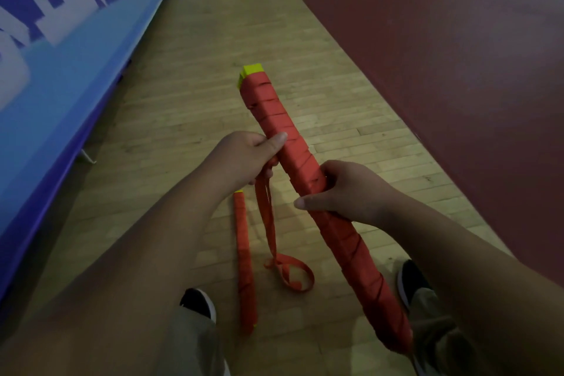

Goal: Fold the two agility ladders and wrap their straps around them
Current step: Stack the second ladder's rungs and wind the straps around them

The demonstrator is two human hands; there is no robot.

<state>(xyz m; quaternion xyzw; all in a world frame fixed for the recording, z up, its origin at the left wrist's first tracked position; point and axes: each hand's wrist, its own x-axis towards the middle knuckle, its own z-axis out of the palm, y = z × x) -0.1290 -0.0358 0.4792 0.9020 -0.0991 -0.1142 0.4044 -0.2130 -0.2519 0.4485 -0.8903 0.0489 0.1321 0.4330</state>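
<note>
**Both hands on the wrapped ladder, strap tail hanging loose**

I see the long, red wrapped ladder bundle held off the floor, running from near right to far centre. The right hand is clamped round its middle, fingers curled over the top and thumb pointing left. The left hand grips it just farther along, thumb laid across the top and fingers curled underneath.

The bundle is wound in red fabric strap in slanting turns along nearly its whole length. Only the stacked yellow plastic rung ends show bare at the far tip.

From under the left hand the flat red loose strap tail hangs straight down and ends in a slack loop on the pale wooden plank floor.

Left of that loop lies the slimmer, red-wrapped second ladder bundle, flat on the floor between the person's black shoes, touching neither hand.

A blue printed banner runs along the left, and a dark red floor area fills the right.
</note>
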